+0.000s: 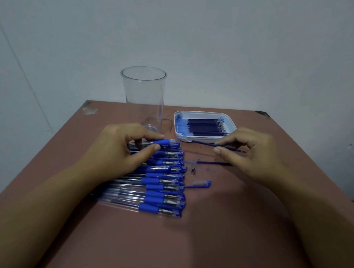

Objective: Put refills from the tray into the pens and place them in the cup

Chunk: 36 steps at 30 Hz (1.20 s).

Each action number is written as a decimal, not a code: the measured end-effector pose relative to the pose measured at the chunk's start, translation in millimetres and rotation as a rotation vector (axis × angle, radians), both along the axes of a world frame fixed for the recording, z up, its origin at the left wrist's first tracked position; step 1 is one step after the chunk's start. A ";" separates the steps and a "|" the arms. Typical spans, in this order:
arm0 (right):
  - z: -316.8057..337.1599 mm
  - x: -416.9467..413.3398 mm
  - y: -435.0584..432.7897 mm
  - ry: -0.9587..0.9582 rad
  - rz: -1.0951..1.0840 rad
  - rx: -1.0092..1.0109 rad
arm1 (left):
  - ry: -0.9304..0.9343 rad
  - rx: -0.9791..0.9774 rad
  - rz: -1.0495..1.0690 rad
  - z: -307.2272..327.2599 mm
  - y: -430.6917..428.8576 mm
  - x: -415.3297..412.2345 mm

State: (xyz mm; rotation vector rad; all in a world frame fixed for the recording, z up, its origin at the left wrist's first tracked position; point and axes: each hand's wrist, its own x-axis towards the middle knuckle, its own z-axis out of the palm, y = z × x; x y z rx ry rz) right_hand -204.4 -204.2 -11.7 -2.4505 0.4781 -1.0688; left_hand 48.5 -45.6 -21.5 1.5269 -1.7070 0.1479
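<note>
Several blue pens [162, 181] lie in a row on the brown table [208, 236]. My left hand [118, 145] pinches the farthest pen [167, 143] by its blue grip, just in front of the empty clear cup [143, 100]. My right hand [250, 153] pinches a thin blue refill [204, 143] near the front edge of the white tray [204, 138]. Several dark blue refills [207, 127] lie inside that tray. Another refill [211, 163] lies on the table under my right hand.
A loose pen cap [200, 184] and a small metal tip [193, 171] lie between the pen row and my right hand. Blue ink smears mark the table there. A wall rises right behind the table's far edge.
</note>
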 end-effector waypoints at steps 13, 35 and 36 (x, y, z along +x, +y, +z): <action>0.5 3.1 1.0 0.003 0.037 0.022 | -0.048 0.017 0.035 1.7 -0.5 1.8; -5.1 4.5 -2.0 0.045 0.090 -0.018 | -0.060 0.054 0.016 3.0 1.5 3.1; -5.3 4.7 -2.2 0.048 0.084 -0.032 | -0.063 0.055 0.002 3.5 1.9 2.6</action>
